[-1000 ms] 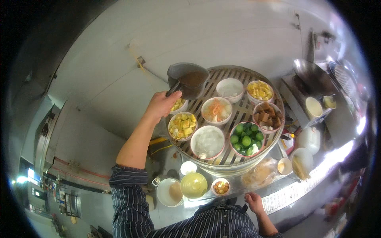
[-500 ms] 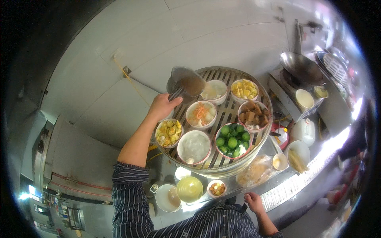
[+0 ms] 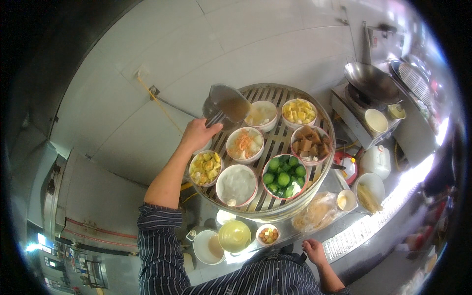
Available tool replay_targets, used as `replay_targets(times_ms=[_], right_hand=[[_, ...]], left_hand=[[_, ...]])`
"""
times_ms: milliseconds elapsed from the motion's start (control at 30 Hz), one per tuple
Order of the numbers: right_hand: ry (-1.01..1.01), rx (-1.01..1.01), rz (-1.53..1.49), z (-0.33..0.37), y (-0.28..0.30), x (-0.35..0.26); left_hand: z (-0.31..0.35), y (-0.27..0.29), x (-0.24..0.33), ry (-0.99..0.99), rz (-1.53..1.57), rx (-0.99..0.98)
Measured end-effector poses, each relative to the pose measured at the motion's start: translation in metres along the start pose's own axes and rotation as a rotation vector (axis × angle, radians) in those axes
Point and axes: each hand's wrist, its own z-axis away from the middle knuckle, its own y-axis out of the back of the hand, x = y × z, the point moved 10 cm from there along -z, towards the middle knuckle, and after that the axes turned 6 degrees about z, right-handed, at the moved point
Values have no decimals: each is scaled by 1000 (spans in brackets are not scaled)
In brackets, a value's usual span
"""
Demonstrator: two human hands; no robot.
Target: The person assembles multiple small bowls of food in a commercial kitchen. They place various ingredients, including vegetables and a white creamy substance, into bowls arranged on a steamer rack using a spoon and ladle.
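Note:
My left hand (image 3: 200, 133) is closed round the dark handle of a see-through measuring jug (image 3: 232, 104) with brownish liquid inside. Its spout is tilted over a white bowl (image 3: 262, 117) at the back of a round slatted steamer rack (image 3: 279, 142). Around that bowl stand bowls of yellow chunks (image 3: 299, 112), brown cubes (image 3: 310, 142), green rounds (image 3: 285, 176), whitish pieces with orange shreds (image 3: 245, 144), pale translucent pieces (image 3: 237, 186) and yellow-green chunks (image 3: 206, 168). My right hand (image 3: 314, 250) hangs low beside my body, fingers curled; their contents, if any, are hidden.
In front of the rack are a yellowish bowl (image 3: 235, 236), a white tub (image 3: 206, 248), a small bowl of brown and yellow bits (image 3: 268, 234) and a plastic bag (image 3: 317, 211). To the right stand a wok (image 3: 372, 83) on a burner and a white jerrycan (image 3: 376, 162).
The jug has shifted slightly left with my left hand. More yellowish liquid shows in the bowl under its spout. My right hand stays where it was.

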Motion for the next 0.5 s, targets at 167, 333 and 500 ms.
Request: replay_targets(times_ms=[167, 333, 500], right_hand=[[-9, -33, 22, -3, -1, 4], [-36, -36, 3, -4, -1, 7], [-14, -17, 15, -6, -2, 6]], left_hand=[[0, 1, 0, 16, -17, -4], [0, 1, 1, -1, -65, 2], [0, -1, 0, -10, -97, -1]])
